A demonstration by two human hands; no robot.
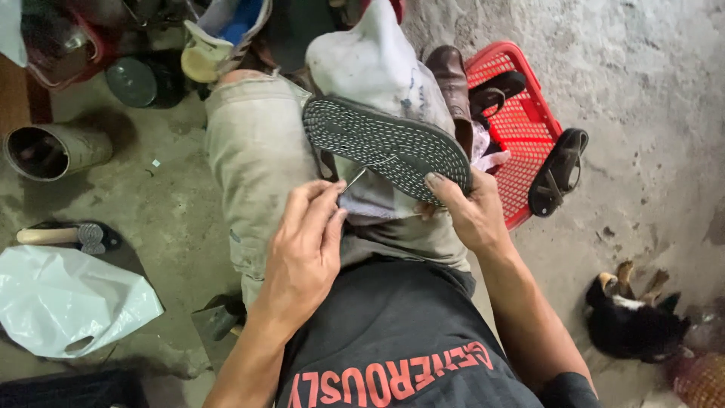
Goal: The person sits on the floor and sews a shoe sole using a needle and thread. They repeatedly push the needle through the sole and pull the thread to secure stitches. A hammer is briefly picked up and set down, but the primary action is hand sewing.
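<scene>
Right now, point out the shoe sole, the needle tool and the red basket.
shoe sole (385, 143), head view, middle of the studded tread.
needle tool (353, 180), head view, metal shaft above the left hand's fingertips.
red basket (521, 125), head view, bare mesh floor beside the sandals.

Two hands, left (302, 249) and right (472, 211), one white shoe (377, 91) with studded sole, one needle (353, 180), one red basket (521, 128) at two o'clock, one black sandal (557, 172) beside it, one brown shoe (451, 79) (half hidden), one white plastic bag (64, 302) at eight o'clock, one metal can (53, 149), one dog (630, 321) at four o'clock
</scene>
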